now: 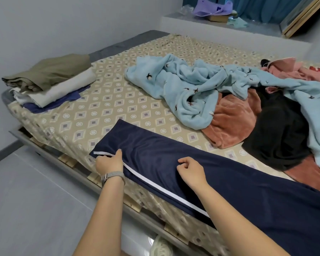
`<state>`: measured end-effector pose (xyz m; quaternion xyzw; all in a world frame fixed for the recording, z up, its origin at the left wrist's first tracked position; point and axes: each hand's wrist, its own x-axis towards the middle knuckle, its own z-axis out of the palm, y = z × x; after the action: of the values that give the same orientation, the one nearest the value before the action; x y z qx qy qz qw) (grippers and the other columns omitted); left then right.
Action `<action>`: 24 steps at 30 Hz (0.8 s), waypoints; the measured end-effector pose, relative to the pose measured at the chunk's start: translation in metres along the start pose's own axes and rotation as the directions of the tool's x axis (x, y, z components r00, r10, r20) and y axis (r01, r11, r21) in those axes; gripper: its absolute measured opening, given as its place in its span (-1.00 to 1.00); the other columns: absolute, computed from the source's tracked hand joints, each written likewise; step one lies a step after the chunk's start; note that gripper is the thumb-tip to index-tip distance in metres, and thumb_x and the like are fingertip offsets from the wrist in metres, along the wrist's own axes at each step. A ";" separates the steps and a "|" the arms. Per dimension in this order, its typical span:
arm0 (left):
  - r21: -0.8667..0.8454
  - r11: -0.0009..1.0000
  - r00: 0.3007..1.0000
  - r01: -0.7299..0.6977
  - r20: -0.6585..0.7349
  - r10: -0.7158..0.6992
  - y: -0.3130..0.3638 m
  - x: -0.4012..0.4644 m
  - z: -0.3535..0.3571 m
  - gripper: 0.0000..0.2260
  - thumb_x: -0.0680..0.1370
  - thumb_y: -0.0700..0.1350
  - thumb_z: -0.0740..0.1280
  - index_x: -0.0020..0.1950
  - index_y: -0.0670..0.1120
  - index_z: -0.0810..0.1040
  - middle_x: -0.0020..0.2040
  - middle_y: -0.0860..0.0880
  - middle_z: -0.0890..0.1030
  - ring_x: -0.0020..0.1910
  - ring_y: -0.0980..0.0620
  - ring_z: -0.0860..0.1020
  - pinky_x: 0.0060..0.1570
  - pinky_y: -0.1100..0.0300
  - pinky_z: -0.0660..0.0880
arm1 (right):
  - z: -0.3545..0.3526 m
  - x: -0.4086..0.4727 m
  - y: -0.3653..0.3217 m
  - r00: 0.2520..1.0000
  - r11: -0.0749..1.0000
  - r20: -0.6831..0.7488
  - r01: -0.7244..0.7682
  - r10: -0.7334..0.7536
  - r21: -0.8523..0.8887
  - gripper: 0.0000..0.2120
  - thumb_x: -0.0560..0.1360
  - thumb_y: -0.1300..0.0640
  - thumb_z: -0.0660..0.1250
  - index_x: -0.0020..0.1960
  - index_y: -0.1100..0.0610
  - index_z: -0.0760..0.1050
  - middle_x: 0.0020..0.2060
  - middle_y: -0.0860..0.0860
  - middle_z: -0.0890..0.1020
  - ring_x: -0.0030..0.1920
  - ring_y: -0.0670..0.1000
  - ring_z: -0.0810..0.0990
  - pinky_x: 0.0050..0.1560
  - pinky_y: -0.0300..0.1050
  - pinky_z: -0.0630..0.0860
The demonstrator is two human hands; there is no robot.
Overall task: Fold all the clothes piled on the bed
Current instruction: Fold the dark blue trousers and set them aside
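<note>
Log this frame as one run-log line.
stage: smoothing navy trousers on bed | left hand: pinching white-striped edge | right hand: curled on fabric | folded stack: far-left | unfolded pile: right

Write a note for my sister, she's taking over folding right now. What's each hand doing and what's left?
Left hand pinches the white-striped edge of the navy trousers near the leg end. Right hand pinches the navy cloth further along. The trousers lie stretched along the bed's near edge.
Done: a folded stack at the far left corner.
Left: these trousers, then the pile on the right: light blue fleece, rust piece, black piece, pink piece.
</note>
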<state>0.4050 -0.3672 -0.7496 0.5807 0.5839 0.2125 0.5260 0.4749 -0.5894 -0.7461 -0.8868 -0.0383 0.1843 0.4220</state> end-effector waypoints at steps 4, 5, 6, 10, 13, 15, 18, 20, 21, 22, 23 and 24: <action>-0.274 0.955 0.993 0.115 0.066 -0.101 0.003 0.002 0.008 -0.76 0.47 -0.07 0.45 0.00 -0.19 0.53 -0.04 -0.05 0.58 -0.03 -0.08 0.55 0.05 0.11 0.46 | -0.006 0.006 0.006 0.993 0.979 0.052 -0.111 0.104 0.171 -0.78 0.51 0.20 0.25 0.08 0.00 0.57 -0.17 -0.09 0.61 -0.22 -0.08 0.57 -0.05 -0.13 0.58; -0.352 0.927 0.989 0.132 0.114 -0.098 0.003 0.002 0.011 -0.82 0.48 -0.10 0.44 0.00 -0.15 0.55 -0.05 -0.04 0.59 -0.05 -0.06 0.56 0.04 0.12 0.48 | -0.008 0.006 0.008 0.992 0.973 0.060 -0.122 0.112 0.196 -0.79 0.51 0.20 0.26 0.07 -0.01 0.57 -0.15 -0.06 0.62 -0.26 -0.08 0.57 -0.10 -0.16 0.58; -0.430 0.891 0.984 0.148 0.155 -0.088 0.003 0.004 0.014 -0.87 0.49 -0.13 0.43 -0.02 -0.14 0.57 -0.06 -0.03 0.61 -0.05 -0.04 0.57 0.04 0.12 0.51 | -0.009 0.007 0.010 0.992 0.970 0.063 -0.122 0.112 0.210 -0.79 0.51 0.20 0.26 0.07 -0.01 0.57 -0.14 -0.04 0.63 -0.29 -0.08 0.58 -0.12 -0.17 0.59; -0.325 0.945 0.999 -0.036 -0.037 0.025 -0.002 0.012 0.020 -0.79 0.47 -0.14 0.41 0.09 -0.14 0.59 0.03 -0.03 0.62 -0.04 -0.01 0.57 0.09 0.08 0.54 | -0.009 0.006 0.017 0.995 0.977 0.078 -0.076 0.062 0.200 -0.78 0.51 0.19 0.26 0.07 -0.05 0.55 -0.17 -0.09 0.61 -0.29 -0.09 0.60 -0.02 -0.15 0.60; -0.109 0.991 0.988 -0.081 -0.141 0.066 -0.010 0.016 0.020 -0.68 0.35 -0.01 0.42 0.05 -0.10 0.61 0.16 -0.07 0.57 0.19 -0.12 0.52 0.17 -0.07 0.51 | -0.006 0.005 0.019 0.997 0.990 0.074 -0.016 0.006 0.138 -0.77 0.51 0.19 0.25 0.06 -0.10 0.52 -0.15 -0.14 0.61 -0.15 -0.09 0.59 0.08 -0.10 0.58; -0.055 0.997 0.986 -0.055 -0.162 0.046 -0.014 0.020 0.021 -0.66 0.32 -0.01 0.42 0.07 -0.07 0.59 0.14 -0.11 0.59 0.25 -0.15 0.49 0.20 -0.11 0.50 | -0.006 0.005 0.019 0.996 0.993 0.083 0.000 -0.010 0.120 -0.75 0.50 0.21 0.26 0.10 -0.07 0.51 -0.15 -0.15 0.60 -0.15 -0.11 0.56 0.07 -0.18 0.53; -0.051 0.998 0.979 -0.040 -0.203 0.029 -0.007 0.010 0.018 -0.65 0.40 -0.09 0.47 0.16 -0.11 0.56 0.25 -0.16 0.51 0.29 -0.15 0.44 0.23 -0.08 0.48 | -0.008 0.004 0.020 0.994 0.996 0.096 0.035 -0.042 0.081 -0.71 0.49 0.24 0.29 0.16 -0.02 0.50 -0.15 -0.14 0.57 -0.23 -0.17 0.48 -0.10 -0.38 0.41; -0.050 0.999 0.969 -0.013 -0.249 0.000 -0.005 0.006 0.017 -0.66 0.44 -0.09 0.47 0.16 -0.17 0.58 0.33 -0.18 0.40 0.34 -0.16 0.36 0.26 -0.09 0.44 | -0.007 0.003 0.021 0.992 0.997 0.101 0.064 -0.069 0.053 -0.69 0.49 0.24 0.32 0.21 0.02 0.50 -0.11 -0.12 0.54 -0.24 -0.17 0.45 -0.11 -0.39 0.38; -0.036 0.999 0.968 -0.003 -0.252 -0.006 -0.007 0.007 0.018 -0.66 0.44 -0.07 0.47 0.14 -0.19 0.59 0.32 -0.20 0.39 0.35 -0.16 0.34 0.26 -0.10 0.43 | -0.006 0.003 0.022 0.991 0.996 0.097 0.085 -0.088 0.033 -0.68 0.49 0.22 0.35 0.23 0.03 0.50 -0.10 -0.11 0.52 -0.24 -0.17 0.44 -0.08 -0.37 0.37; -0.025 1.000 0.969 0.004 -0.248 -0.010 -0.008 0.008 0.018 -0.65 0.43 -0.05 0.47 0.13 -0.21 0.59 0.30 -0.21 0.42 0.34 -0.17 0.36 0.26 -0.10 0.44 | -0.005 0.002 0.023 0.990 0.994 0.088 0.110 -0.110 0.006 -0.66 0.48 0.20 0.38 0.24 0.05 0.50 -0.10 -0.10 0.51 -0.24 -0.17 0.43 -0.05 -0.35 0.37; -0.023 1.000 0.969 0.006 -0.248 -0.012 -0.009 0.010 0.018 -0.64 0.42 -0.03 0.47 0.12 -0.21 0.60 0.27 -0.21 0.45 0.32 -0.18 0.40 0.24 -0.10 0.45 | -0.003 0.002 0.024 0.988 0.991 0.077 0.135 -0.133 -0.019 -0.65 0.47 0.16 0.40 0.25 0.05 0.49 -0.09 -0.09 0.51 -0.23 -0.17 0.42 -0.03 -0.33 0.37; -0.040 0.999 0.966 0.013 -0.258 -0.023 -0.009 0.011 0.018 -0.62 0.41 -0.02 0.48 0.14 -0.19 0.59 0.25 -0.20 0.46 0.28 -0.19 0.44 0.22 -0.11 0.47 | -0.002 0.002 0.024 0.986 0.988 0.069 0.152 -0.149 -0.037 -0.63 0.47 0.13 0.43 0.26 0.05 0.49 -0.09 -0.09 0.50 -0.21 -0.17 0.42 -0.02 -0.33 0.36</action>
<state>0.4188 -0.3660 -0.7680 0.5323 0.6487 0.2927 0.4584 0.4753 -0.6060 -0.7638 -0.8836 -0.1228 0.1801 0.4143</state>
